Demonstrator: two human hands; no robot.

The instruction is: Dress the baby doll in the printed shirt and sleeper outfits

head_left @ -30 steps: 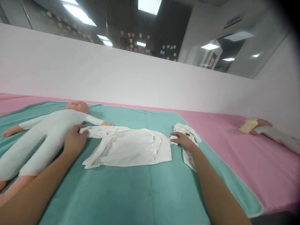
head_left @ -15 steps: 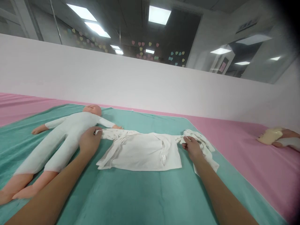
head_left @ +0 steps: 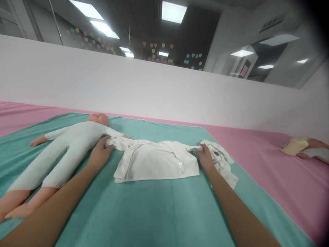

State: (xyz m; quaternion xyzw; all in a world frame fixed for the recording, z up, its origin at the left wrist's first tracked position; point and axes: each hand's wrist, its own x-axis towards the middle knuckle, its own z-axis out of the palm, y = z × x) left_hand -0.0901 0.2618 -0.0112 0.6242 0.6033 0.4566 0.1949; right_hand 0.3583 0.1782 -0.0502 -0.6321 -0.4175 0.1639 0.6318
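The left hand is pinching the end of one sleeve of a small white shirt, its fingers closing on the printed cloth. The right hand is gripping the opposite sleeve near its end, with the thumb and fingers closing on the fabric. The shirt is lying between the two hands on a green sheet, its sleeves extending to either side and its plain white body spreading toward the wearer; a small white tag is showing on the right part of the body. A crumpled printed garment is resting on the green sheet just beside the right hand, on its outer side. To the left, a baby doll in a pale bodysuit is lying face up on the same sheet, its head pointing away from the wearer and one arm reaching toward the left sleeve of the shirt. The green sheet is covering part of a pink cloth. At the far right, a second doll, partly out of view, is lying on the pink cloth, with a pale yellow object at its near end. A white wall is rising behind the cloths, beneath a glass panel bearing heart-shaped stickers.
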